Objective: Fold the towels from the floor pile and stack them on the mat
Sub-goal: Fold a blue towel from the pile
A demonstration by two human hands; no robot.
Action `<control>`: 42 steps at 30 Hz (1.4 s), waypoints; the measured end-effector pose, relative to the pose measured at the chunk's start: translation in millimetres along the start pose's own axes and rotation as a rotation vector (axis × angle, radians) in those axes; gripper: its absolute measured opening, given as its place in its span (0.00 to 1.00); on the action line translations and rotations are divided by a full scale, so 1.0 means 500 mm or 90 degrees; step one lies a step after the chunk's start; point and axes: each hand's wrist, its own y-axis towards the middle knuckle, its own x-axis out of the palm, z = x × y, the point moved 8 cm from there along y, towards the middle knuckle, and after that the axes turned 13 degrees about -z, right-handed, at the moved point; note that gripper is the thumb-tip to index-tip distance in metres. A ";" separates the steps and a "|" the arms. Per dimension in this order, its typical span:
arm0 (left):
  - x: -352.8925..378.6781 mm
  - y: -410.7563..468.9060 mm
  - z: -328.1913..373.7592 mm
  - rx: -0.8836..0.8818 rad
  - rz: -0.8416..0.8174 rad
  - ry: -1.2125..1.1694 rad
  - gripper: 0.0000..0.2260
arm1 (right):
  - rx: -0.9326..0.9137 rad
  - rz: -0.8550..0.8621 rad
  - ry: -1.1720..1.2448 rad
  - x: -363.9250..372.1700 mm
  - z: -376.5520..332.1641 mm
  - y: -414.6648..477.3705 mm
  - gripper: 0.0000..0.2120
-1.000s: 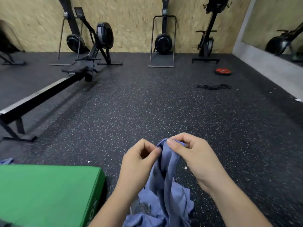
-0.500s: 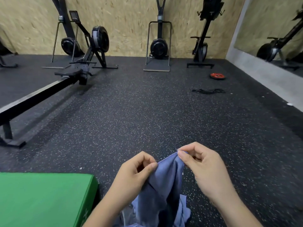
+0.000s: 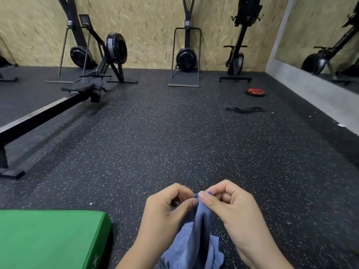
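A blue towel (image 3: pixel 196 235) hangs bunched in front of me, low in the middle of the head view. My left hand (image 3: pixel 165 212) and my right hand (image 3: pixel 231 206) both pinch its top edge, thumb against fingers, with the fingertips almost touching each other. The cloth drops from that edge toward the bottom of the view, where its lower part is cut off. A thick green mat (image 3: pixel 48 237) lies at the lower left, just left of my left forearm, and nothing is visible on the part of its top that shows.
Speckled black rubber floor (image 3: pixel 174 142) stretches ahead. A rowing machine's rail (image 3: pixel 44 115) runs along the left. More machines stand against the wooden back wall. A red weight plate (image 3: pixel 256 92) and a black band (image 3: pixel 245 110) lie far right.
My hands have come closer together along the towel's top edge, so the span of cloth between them has shrunk. The view has tilted slightly and the hands sit lower in it.
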 end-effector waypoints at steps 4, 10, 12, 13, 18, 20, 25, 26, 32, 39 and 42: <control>-0.017 -0.001 -0.006 -0.025 0.011 0.008 0.07 | 0.003 -0.049 0.042 0.006 0.008 -0.010 0.05; -0.037 -0.004 0.003 -0.012 -0.040 0.081 0.06 | -0.042 -0.050 -0.066 0.001 -0.011 0.002 0.07; -0.046 -0.003 0.000 0.000 -0.044 0.111 0.07 | -0.053 -0.055 -0.057 0.002 -0.019 0.009 0.06; -0.053 -0.002 -0.004 0.004 -0.036 0.112 0.07 | -0.048 -0.070 -0.031 0.007 -0.020 0.013 0.06; -0.083 -0.004 -0.009 0.029 0.025 0.028 0.02 | -0.011 -0.177 0.084 0.050 -0.016 0.011 0.12; -0.088 -0.004 -0.006 0.036 0.022 0.035 0.02 | -0.025 -0.170 0.074 0.053 -0.023 0.010 0.13; -0.105 -0.002 0.000 0.036 0.006 0.136 0.07 | -0.079 -0.091 0.072 0.025 -0.044 0.021 0.11; -0.107 -0.002 0.000 0.033 -0.002 0.186 0.09 | -0.088 -0.071 0.075 0.017 -0.046 0.024 0.12; -0.164 -0.002 -0.056 -0.055 0.011 0.319 0.12 | -0.090 -0.019 0.101 -0.026 -0.053 0.040 0.15; -0.249 -0.001 -0.120 -0.142 0.074 0.340 0.10 | -0.023 -0.093 0.058 -0.044 -0.037 0.039 0.16; -0.275 -0.003 -0.142 -0.158 0.098 0.310 0.08 | 0.023 -0.184 0.031 -0.035 -0.026 0.023 0.12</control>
